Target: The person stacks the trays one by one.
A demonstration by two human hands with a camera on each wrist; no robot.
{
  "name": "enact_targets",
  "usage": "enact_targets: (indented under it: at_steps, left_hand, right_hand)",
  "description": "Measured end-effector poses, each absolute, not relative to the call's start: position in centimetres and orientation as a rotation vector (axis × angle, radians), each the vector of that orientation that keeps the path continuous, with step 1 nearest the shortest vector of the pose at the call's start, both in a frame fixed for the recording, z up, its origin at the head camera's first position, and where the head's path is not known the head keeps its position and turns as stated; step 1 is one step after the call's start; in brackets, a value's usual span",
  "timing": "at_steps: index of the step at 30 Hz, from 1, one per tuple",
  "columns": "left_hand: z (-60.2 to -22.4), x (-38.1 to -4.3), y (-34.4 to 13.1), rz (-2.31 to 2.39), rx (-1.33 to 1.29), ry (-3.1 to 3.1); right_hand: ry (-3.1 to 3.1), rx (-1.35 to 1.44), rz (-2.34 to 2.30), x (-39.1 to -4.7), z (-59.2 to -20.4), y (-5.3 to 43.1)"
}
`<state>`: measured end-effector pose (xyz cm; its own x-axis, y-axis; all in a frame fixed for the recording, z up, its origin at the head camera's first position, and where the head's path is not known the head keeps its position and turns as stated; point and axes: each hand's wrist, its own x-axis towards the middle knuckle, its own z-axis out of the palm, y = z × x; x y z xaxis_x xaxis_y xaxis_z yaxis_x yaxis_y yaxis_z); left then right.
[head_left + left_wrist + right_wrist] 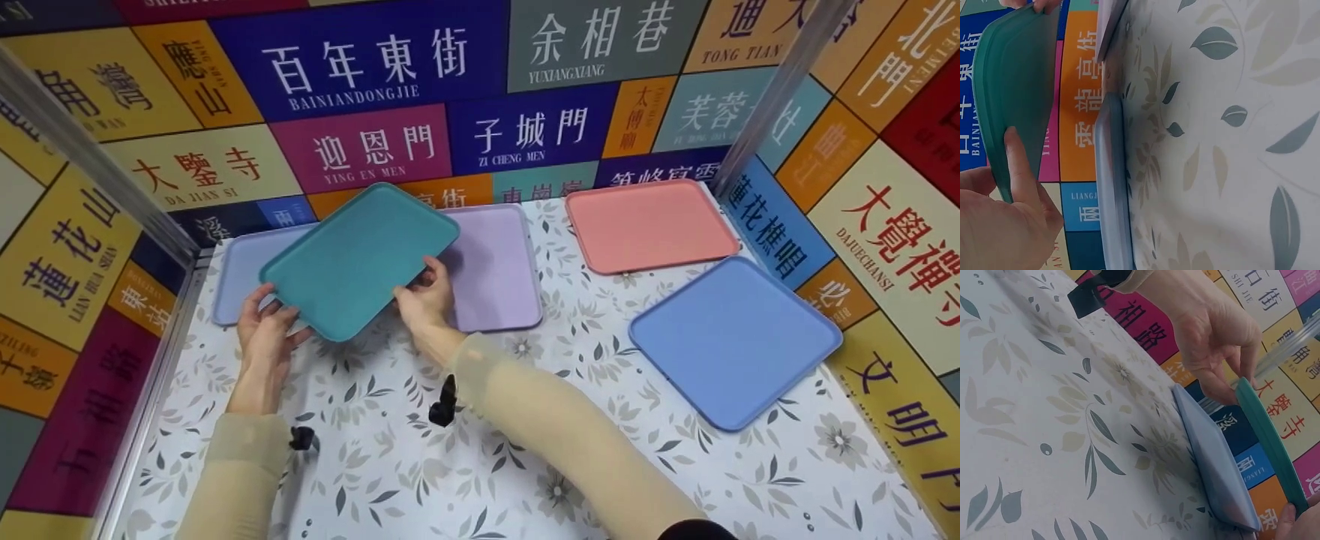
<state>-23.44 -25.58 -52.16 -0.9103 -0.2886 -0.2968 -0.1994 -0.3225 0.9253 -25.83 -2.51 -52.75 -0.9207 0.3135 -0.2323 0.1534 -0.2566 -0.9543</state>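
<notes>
A teal rectangular tray (360,262) is held tilted above the tabletop by both hands. My left hand (265,337) grips its near left corner, with one finger lying along the tray in the left wrist view. On its near right edge, my right hand (427,300) pinches the rim between thumb and fingers. Beneath and behind the teal tray, a pale blue tray (244,262) lies on the table, partly covered from view. A lilac tray (499,270) lies to its right, its left part hidden. In the right wrist view, a gap shows between the teal tray (1272,444) and the pale blue tray (1213,461).
A pink tray (652,225) lies at the back right, and a blue tray (735,341) sits turned at an angle in front of it. The table (420,465) has a white leaf-patterned cover. Colourful sign-printed walls (367,52) enclose it at the back and sides.
</notes>
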Motion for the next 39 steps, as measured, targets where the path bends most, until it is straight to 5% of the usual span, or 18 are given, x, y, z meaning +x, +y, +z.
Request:
enact_targets:
  at_steps: [17,39]
  left_hand:
    - [-47.6,-29.0,-33.4,-2.216,0.435,-2.742]
    - [-47.4,-31.8,-32.8,-2.254,0.081,-3.106]
  right_hand:
    - [-1.899,-0.518,2.433,-25.9,-53.5,0.5]
    - [-2.093,-0.282,2.536,-26.2,-54.6,3.4]
